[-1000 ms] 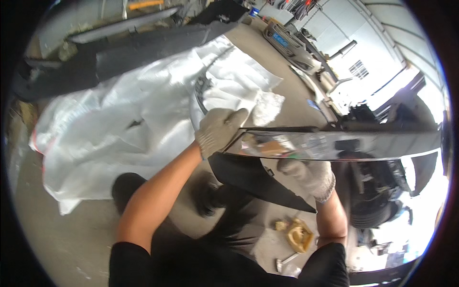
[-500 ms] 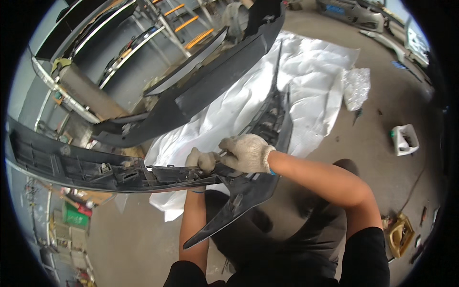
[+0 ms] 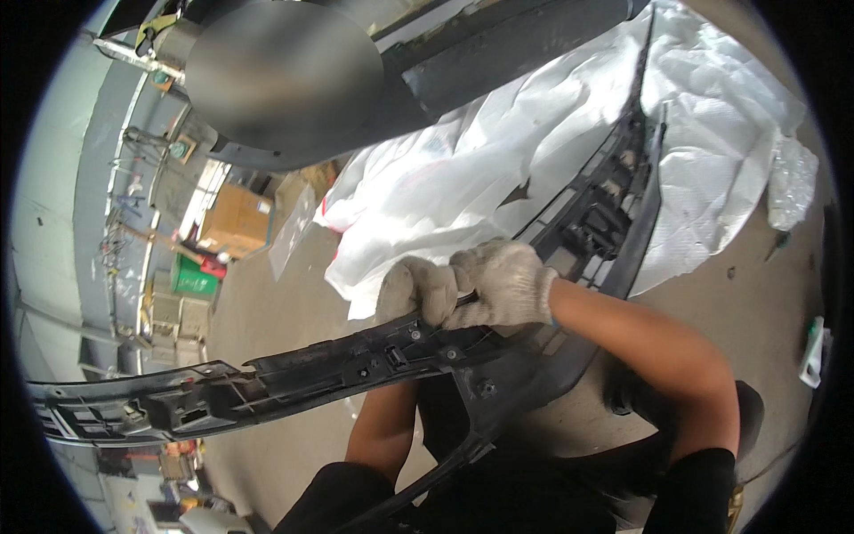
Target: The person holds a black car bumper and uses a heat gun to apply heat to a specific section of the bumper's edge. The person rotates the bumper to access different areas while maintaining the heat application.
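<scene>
A long black plastic car trim piece point(image 3: 205, 396) with ribs, clips and bolt holes lies across my view, joined or overlapping at the centre with a longer black part point(image 3: 592, 222) running away to the upper right. My left hand point(image 3: 414, 294), in a dirty knit glove, has its fingers curled over the trim's upper edge near that junction. My right hand point(image 3: 503, 285), gloved too, is closed on the same edge just beside the left one; its fingertips are partly hidden. Both forearms come up from below, the left one partly behind the trim.
Crumpled white sheeting point(image 3: 703, 178) lies on the floor point(image 3: 267, 311), with bubble wrap point(image 3: 792, 182) at its right. A dark panel point(image 3: 498, 62) spans the top, partly under a blurred patch. At left are wall shelving, a cardboard box point(image 3: 231, 218) and a green bin point(image 3: 191, 276). A white container point(image 3: 814, 356) lies at right.
The trim was glossy side toward me a second ago and now shows its ribbed inside. My view has swung left. Both hands are now close together at the junction.
</scene>
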Action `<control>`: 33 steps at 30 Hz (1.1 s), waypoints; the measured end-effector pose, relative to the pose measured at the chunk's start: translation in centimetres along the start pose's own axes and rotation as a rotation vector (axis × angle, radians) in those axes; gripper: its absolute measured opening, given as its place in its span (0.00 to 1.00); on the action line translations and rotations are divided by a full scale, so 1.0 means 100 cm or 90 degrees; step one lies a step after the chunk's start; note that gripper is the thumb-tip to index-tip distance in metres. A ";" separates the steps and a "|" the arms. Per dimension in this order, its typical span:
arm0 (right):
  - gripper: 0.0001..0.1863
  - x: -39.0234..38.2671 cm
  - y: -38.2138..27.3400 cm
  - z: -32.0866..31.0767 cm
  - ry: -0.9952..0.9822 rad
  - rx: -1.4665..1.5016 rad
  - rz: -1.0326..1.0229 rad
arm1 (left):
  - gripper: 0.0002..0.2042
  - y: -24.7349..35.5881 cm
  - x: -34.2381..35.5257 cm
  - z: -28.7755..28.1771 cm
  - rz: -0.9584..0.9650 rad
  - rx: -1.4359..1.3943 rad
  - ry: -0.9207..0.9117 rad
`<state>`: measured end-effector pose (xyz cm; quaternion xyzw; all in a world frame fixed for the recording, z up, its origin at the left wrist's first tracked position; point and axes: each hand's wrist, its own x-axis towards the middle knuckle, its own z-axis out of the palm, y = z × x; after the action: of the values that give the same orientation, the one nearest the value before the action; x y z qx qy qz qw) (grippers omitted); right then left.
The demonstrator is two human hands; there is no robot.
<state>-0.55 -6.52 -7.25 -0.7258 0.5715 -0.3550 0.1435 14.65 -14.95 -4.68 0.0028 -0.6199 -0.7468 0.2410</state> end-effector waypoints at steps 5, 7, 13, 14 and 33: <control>0.32 0.000 0.005 0.004 -0.043 -0.008 -0.013 | 0.21 0.031 -0.028 -0.001 0.075 0.071 0.207; 0.32 -0.003 0.011 -0.006 -0.027 -0.036 0.008 | 0.24 0.045 -0.035 0.008 0.142 0.105 0.330; 0.24 0.015 -0.002 -0.013 -0.122 0.118 -0.043 | 0.37 0.057 -0.071 0.057 0.249 0.314 0.564; 0.24 0.020 -0.005 -0.014 -0.151 0.152 -0.049 | 0.38 0.050 -0.071 0.056 0.272 0.346 0.521; 0.24 0.070 -0.021 -0.012 -0.359 0.421 -0.238 | 0.33 0.031 -0.058 0.037 0.423 0.317 0.445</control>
<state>0.79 -12.18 -2.65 -0.7994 0.2262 -0.3271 0.4504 19.77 -9.80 -2.67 0.1115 -0.6284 -0.4156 0.6480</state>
